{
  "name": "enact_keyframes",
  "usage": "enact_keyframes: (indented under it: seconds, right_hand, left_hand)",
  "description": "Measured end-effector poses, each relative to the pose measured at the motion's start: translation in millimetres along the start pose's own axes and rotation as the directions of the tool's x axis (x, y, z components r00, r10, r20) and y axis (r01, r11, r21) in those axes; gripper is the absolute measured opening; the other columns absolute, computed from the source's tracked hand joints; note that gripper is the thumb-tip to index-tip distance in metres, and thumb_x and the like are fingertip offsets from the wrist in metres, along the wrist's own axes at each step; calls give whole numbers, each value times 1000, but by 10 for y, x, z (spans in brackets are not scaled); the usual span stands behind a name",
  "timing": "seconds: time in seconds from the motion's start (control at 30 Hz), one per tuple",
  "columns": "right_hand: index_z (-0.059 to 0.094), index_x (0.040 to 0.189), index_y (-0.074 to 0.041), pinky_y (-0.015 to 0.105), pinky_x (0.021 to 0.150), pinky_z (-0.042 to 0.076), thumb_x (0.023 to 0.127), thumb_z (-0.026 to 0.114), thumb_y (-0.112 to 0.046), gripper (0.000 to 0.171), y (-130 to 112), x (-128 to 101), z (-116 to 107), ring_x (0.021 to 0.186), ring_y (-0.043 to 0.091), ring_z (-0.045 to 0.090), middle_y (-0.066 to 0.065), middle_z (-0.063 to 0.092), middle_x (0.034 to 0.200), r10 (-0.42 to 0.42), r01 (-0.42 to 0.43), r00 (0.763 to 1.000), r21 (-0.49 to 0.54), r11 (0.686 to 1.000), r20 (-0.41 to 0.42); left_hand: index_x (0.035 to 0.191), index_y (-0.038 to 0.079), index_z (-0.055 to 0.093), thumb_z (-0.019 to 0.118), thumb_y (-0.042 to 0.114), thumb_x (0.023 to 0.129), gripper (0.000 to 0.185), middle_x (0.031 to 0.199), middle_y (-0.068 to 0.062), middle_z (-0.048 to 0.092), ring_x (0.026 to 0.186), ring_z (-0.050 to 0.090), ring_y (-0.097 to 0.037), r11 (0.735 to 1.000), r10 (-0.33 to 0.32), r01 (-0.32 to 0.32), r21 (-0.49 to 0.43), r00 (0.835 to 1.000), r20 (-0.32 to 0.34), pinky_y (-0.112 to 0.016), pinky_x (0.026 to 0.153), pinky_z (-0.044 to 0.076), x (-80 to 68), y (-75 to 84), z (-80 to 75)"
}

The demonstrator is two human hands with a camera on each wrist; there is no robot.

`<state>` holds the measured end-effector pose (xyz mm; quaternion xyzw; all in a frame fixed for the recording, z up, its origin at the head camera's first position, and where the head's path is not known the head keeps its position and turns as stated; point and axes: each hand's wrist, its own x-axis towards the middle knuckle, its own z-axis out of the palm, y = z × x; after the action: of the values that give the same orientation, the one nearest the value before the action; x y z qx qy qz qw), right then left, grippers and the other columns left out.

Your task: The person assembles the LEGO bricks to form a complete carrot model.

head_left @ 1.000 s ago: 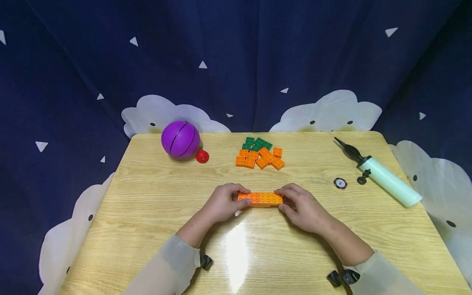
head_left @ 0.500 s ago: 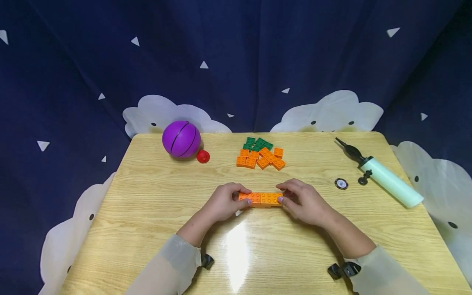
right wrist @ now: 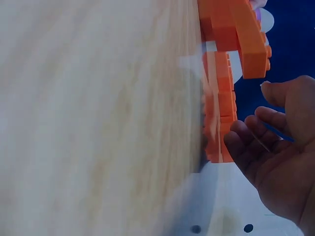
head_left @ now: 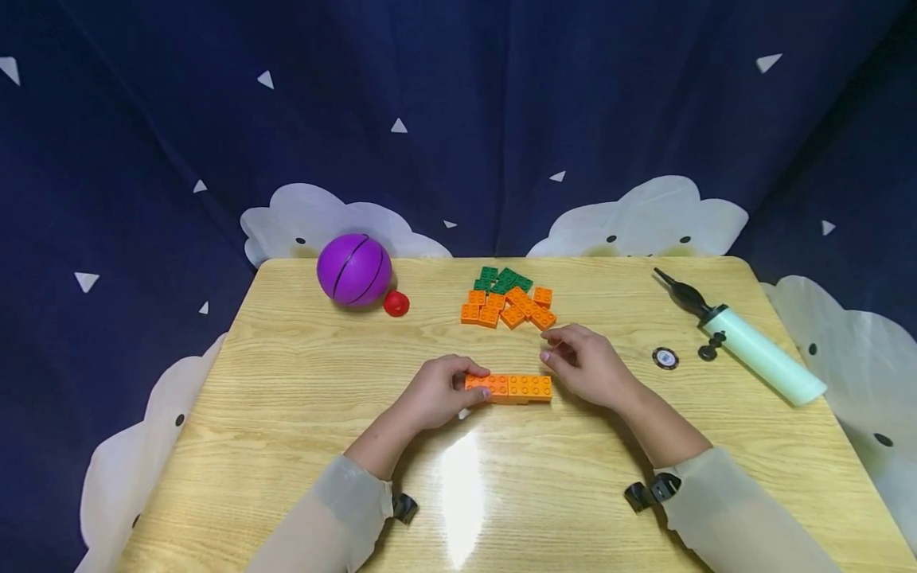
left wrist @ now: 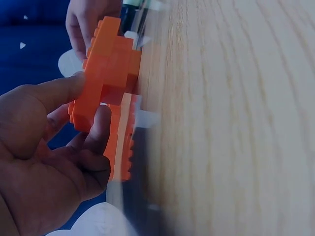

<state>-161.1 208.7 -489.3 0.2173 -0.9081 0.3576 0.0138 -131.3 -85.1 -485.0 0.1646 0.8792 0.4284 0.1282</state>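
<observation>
In the head view my left hand point(head_left: 432, 395) pinches the left end of a stack of orange toy building bricks point(head_left: 528, 387), thumb in front and fingers behind. The left wrist view shows the same brick stack point(left wrist: 96, 93) wider at the top, with narrower layers beneath. Apart from its right end, my right hand point(head_left: 591, 368) is in the air with loosely bent fingers, holding nothing. Beyond that hand lie several loose orange bricks point(head_left: 513, 317), which also appear as loose bricks point(right wrist: 226, 105) past the fingers in the right wrist view.
Several green bricks point(head_left: 507, 279) lie behind the orange ones. A purple ball point(head_left: 354, 270) and a small red object point(head_left: 396, 303) sit at the back left. To the right are a poker chip point(head_left: 665, 358), a small black piece point(head_left: 708, 352) and a hand pump point(head_left: 762, 358).
My right hand has let go of the stack's right end and moved away from me, toward the loose orange bricks. My left hand stays on the stack.
</observation>
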Motion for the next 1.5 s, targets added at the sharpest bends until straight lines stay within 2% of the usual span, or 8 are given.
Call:
enact_keyframes:
  seconds: [0.2,0.33,0.57,0.8,0.97,1.23,1.5]
  right_hand:
    - [68,126,2,42,80,56,97,74,-19,36,72,107,-10,91,23,66,15,69,112,27,-29,999,-50,998,-27]
    - [67,128,2,42,81,54,95,77,-19,41,122,193,-10,91,24,64,16,68,113,63,-66,997,-84,994,-42]
    - [63,132,4,41,78,48,91,80,-22,51,205,326,-13,84,25,57,13,62,102,136,-141,990,-108,984,-46]
    - [61,135,4,42,78,47,91,80,-27,57,252,423,-6,79,24,55,13,59,98,177,-180,984,-140,974,-31]
    - [62,135,3,41,76,44,92,79,-31,58,285,492,13,82,26,54,13,59,96,211,-210,977,-165,964,-10]
    - [63,134,2,42,77,47,92,78,-28,53,312,558,12,86,28,56,12,61,98,260,-257,966,-157,954,-2]
    - [64,132,2,41,76,46,93,76,-23,49,278,508,-8,84,26,56,12,62,98,243,-243,970,-150,958,-16]
  left_hand:
    - [117,21,77,81,30,93,26,78,1,58,69,51,-14,1000,1,-1,-7,1000,0,-28,59,43,-5,4,9]
    - [116,21,78,81,29,92,26,77,2,57,68,50,-14,1000,2,-2,-12,1000,-8,-28,59,43,-13,5,7]
    - [117,22,78,81,29,93,25,77,2,57,68,50,-14,1000,1,-1,-4,1000,-9,-28,59,43,-8,2,12]
    - [117,23,78,81,30,92,26,78,2,58,68,51,-14,1000,-4,4,-6,1000,-6,-28,59,44,1,-5,17]
    - [117,22,78,82,30,92,26,79,1,58,69,52,-14,1000,-9,9,-17,1000,-1,-28,59,44,0,-4,13]
    - [118,23,78,81,30,93,26,79,1,58,68,51,-14,1000,-6,6,-7,1000,1,-28,59,44,5,-2,9]
    - [117,23,78,82,30,92,27,79,1,59,69,52,-15,1000,-10,10,-15,1000,-3,-28,59,44,-4,-7,5]
